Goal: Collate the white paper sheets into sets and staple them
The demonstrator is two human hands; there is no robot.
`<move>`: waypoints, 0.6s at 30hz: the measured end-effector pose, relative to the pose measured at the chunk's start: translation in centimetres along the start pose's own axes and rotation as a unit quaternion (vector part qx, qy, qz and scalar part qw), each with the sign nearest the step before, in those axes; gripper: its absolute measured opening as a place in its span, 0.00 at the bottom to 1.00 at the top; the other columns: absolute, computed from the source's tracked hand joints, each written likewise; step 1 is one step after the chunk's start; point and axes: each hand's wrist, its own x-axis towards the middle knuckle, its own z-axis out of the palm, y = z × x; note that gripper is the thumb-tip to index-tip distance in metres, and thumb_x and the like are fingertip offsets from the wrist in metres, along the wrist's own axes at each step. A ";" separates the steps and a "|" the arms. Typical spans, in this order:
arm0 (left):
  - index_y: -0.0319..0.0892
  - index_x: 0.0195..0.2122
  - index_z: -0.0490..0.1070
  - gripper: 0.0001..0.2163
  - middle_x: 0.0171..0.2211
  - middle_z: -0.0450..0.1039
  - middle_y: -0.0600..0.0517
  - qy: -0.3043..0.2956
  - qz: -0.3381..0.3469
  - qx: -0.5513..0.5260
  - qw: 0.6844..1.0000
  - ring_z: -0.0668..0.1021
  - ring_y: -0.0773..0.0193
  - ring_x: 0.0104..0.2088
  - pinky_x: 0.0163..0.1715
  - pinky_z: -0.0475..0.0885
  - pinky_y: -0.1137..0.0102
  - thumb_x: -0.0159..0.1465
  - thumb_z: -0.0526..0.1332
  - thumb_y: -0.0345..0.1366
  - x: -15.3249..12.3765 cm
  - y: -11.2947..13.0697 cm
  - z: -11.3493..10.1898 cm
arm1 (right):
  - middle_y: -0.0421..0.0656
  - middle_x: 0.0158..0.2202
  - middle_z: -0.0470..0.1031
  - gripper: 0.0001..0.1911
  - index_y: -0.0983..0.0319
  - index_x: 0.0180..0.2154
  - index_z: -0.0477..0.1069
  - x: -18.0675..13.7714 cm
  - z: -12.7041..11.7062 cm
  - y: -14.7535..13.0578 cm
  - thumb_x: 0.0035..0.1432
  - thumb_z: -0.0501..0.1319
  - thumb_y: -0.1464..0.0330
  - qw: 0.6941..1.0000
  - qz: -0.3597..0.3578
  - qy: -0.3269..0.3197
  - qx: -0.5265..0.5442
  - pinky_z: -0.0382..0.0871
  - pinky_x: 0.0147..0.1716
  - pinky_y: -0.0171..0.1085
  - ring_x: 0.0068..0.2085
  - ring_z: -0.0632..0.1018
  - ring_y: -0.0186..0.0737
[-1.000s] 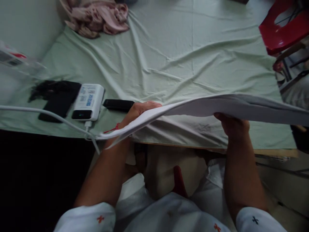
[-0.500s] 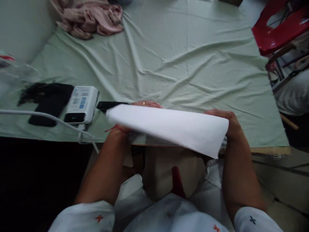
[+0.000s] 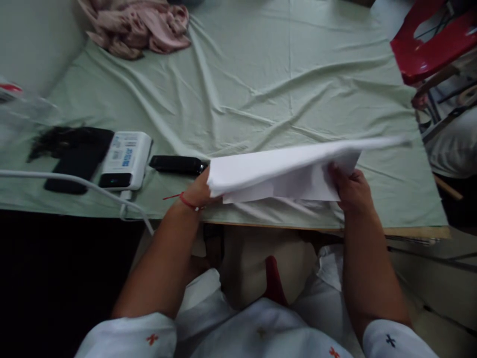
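White paper [image 3: 257, 168], folded over or in several layers, is held between my two hands above the table's near edge. My left hand [image 3: 204, 191] grips its left end; most of those fingers are hidden behind the sheets. At the right, my right hand [image 3: 352, 188] pinches the lower layer, fingers reaching into the gap between the layers. The upper layer stretches past that hand to the right and is blurred. Beside my left hand lies a black elongated object [image 3: 177, 164], its kind unclear.
A white power bank [image 3: 128, 159] with a plugged-in cable [image 3: 70, 176] sits left, beside a black flat object [image 3: 70, 171] under a dark tangle. Pink cloth [image 3: 145, 27] lies at the far left of the wrinkled green tablecloth [image 3: 253, 74]. A red chair [image 3: 428, 54] stands right.
The paper's right part has swung up and away, opening a gap between layers. My right hand now shows inside it. The left end moved right, uncovering more of the black object.
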 end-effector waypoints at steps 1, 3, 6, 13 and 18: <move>0.42 0.53 0.92 0.24 0.52 0.91 0.47 -0.035 -0.005 -0.020 0.999 0.90 0.55 0.48 0.55 0.92 0.60 0.78 0.75 0.60 -0.2 0.2 -0.1 | 0.44 0.37 0.92 0.28 0.48 0.38 0.86 -0.1 0.3 0.1 0.60 0.81 0.32 1.000 0.005 0.009 0.014 0.90 0.38 0.53 0.42 0.92 0.59; 0.46 0.43 0.92 0.18 0.43 0.92 0.49 -0.119 -0.034 -0.123 0.985 0.90 0.53 0.43 0.48 0.92 0.61 0.69 0.84 0.56 -0.7 0.7 -0.2 | 0.45 0.39 0.93 0.29 0.49 0.39 0.88 -0.2 0.8 0.1 0.55 0.85 0.34 0.999 0.007 0.035 0.037 0.90 0.38 0.51 0.41 0.92 0.57; 0.47 0.47 0.92 0.20 0.47 0.95 0.48 -0.146 -0.093 -0.285 0.943 0.91 0.56 0.44 0.47 0.91 0.64 0.59 0.89 0.50 -1.1 1.6 -0.1 | 0.43 0.42 0.94 0.29 0.50 0.41 0.90 -0.5 1.1 -0.3 0.53 0.88 0.36 0.996 -0.010 0.065 0.064 0.90 0.41 0.49 0.41 0.92 0.53; 0.49 0.26 0.73 0.29 0.21 0.74 0.56 -0.137 -0.126 -0.303 0.935 0.74 0.66 0.20 0.19 0.69 0.72 0.66 0.82 0.63 -0.5 2.9 0.3 | 0.44 0.47 0.96 0.30 0.51 0.44 0.92 -0.4 0.7 -0.2 0.55 0.87 0.37 0.993 -0.044 0.082 0.074 0.92 0.55 0.54 0.47 0.93 0.55; 0.50 0.22 0.68 0.36 0.15 0.63 0.58 -0.140 -0.080 -0.248 0.955 0.66 0.68 0.15 0.15 0.62 0.71 0.72 0.76 0.71 -1.1 3.2 0.1 | 0.42 0.40 0.93 0.25 0.50 0.39 0.90 -0.3 0.1 0.2 0.59 0.86 0.38 0.996 -0.040 0.079 0.004 0.90 0.44 0.47 0.42 0.91 0.51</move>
